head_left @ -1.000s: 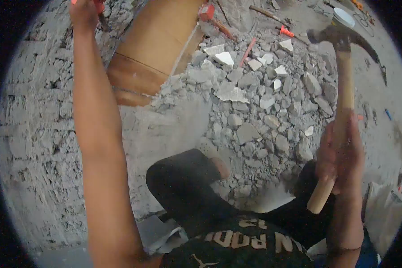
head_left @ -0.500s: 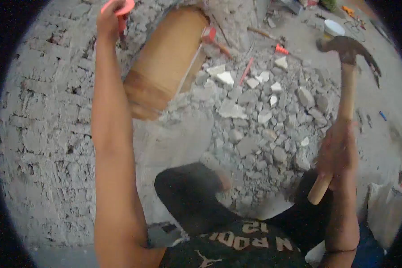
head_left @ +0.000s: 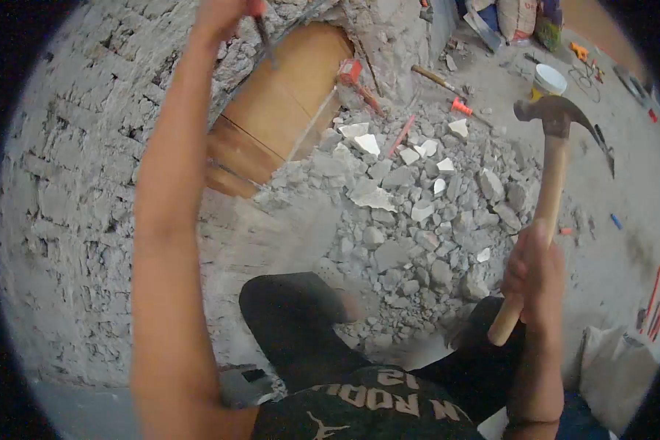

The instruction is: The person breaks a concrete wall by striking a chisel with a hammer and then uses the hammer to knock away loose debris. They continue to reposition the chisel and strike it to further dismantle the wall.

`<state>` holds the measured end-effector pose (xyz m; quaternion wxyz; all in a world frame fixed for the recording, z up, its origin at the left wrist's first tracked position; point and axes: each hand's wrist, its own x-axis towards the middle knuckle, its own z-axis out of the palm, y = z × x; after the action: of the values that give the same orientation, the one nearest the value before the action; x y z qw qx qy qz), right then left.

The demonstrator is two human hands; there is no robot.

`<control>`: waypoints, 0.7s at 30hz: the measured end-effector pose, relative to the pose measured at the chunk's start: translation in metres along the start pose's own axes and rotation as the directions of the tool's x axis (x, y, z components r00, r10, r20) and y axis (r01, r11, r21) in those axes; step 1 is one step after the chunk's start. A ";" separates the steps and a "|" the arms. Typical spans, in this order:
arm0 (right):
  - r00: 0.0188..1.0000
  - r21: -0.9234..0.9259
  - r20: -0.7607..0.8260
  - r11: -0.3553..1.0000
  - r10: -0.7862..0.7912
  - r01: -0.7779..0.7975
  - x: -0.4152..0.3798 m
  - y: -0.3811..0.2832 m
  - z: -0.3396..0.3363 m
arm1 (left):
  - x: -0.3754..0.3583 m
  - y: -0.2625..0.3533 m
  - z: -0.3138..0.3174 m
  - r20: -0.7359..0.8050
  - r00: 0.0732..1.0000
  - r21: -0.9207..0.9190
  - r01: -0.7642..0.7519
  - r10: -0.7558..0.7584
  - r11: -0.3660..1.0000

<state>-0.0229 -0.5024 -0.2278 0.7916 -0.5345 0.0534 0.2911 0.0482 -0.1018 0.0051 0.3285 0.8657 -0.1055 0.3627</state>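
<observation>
Evidently, the governing relation is between two tools, one per hand. The claw hammer [head_left: 552, 176] stands at the right of the frame, gripped in the right hand [head_left: 535, 275]; the red-gripped chisel [head_left: 263, 31] is at the top, left of centre, in the left hand [head_left: 222, 16]. From the right hand, the chisel lies up and to the left, across the rubble [head_left: 418, 235]. The hammer's long axis runs steeply, head uppermost and leaning slightly right; its striking face points left, its claw curves right and down. The chisel's shaft slants down and right, its end appearing against the wooden panel [head_left: 293, 88]; whether it touches anything, I cannot tell.

Right hand: fingers wrapped around the lower handle, with the butt projecting below the fist. Left hand: apparently closed about the chisel's grip, though the upper edge of the frame cuts it off and the exact finger position cannot be confirmed.

Condition: the hammer has a dull brownish-grey metal head on a plain, pale wooden handle, with no break visible. The chisel shows a dark, narrow shaft below a red grip, slightly blurred.
</observation>
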 end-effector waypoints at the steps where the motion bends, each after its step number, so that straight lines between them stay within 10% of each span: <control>1: 0.993 -0.159 -0.043 0.982 -0.113 0.105 0.000 0.000 0.005 | 0.012 -0.005 -0.015 -0.126 0.992 0.079 -0.018 0.028 0.997; 4: 0.956 -0.316 -0.015 0.909 -0.292 0.273 0.004 0.001 0.011 | 0.027 -0.008 -0.050 -0.306 0.930 0.381 -0.077 0.204 0.921; 11: 0.928 -0.434 0.076 0.825 -0.366 0.361 0.009 0.012 0.029 | 0.001 -0.032 -0.096 -0.308 0.930 0.170 -0.153 0.200 0.973; 21: 0.952 -0.532 0.137 0.790 -0.275 0.305 0.016 0.026 0.046 | -0.044 -0.006 -0.130 -0.113 0.906 0.335 -0.351 0.407 0.874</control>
<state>-0.0343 -0.4485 -0.2358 0.6421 -0.7321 -0.1354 0.1831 -0.0534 -0.0163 0.0388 0.1202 0.8320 -0.1858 0.5087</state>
